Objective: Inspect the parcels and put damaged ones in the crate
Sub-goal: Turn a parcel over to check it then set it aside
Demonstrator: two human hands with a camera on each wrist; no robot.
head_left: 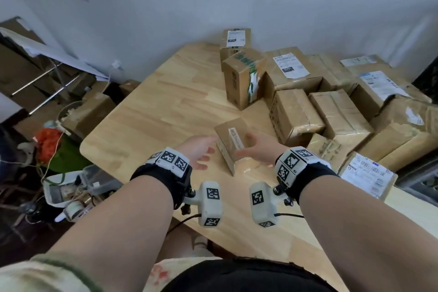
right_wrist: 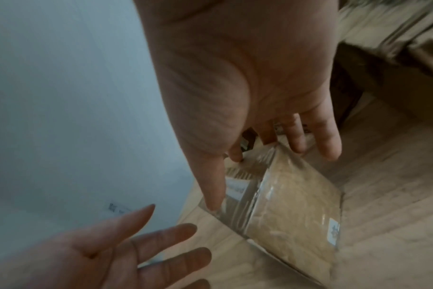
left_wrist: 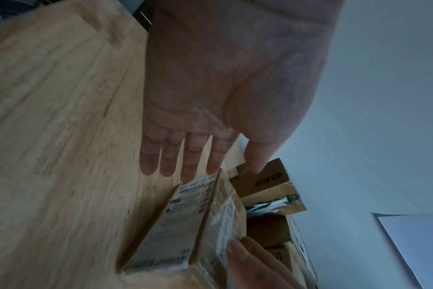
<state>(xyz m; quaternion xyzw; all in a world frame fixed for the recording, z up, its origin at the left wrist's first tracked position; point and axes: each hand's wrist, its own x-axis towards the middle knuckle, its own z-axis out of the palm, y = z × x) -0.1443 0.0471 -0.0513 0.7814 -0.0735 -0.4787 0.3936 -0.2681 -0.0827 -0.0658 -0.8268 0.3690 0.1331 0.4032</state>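
Note:
A small brown cardboard parcel (head_left: pixel 233 143) with a white label stands on the wooden table (head_left: pixel 154 106) between my two hands. My left hand (head_left: pixel 208 156) is open just left of it, palm turned toward the parcel, fingers straight and apart from it. My right hand (head_left: pixel 248 147) reaches over the parcel's right side; its thumb and a fingertip touch the top while the other fingers stay straight. The left wrist view shows the labelled face of the parcel (left_wrist: pixel 176 224) below my left hand (left_wrist: pixel 191 160). In the right wrist view the taped parcel (right_wrist: pixel 292 205) lies under my right hand (right_wrist: pixel 260 166).
A heap of cardboard parcels (head_left: pixel 331 106) fills the table's right and back. An upright box with green tape (head_left: pixel 244 78) stands behind the small parcel. A dark container (head_left: pixel 419 180) sits at the right edge. Clear bins and clutter (head_left: pixel 94 182) lie on the floor left.

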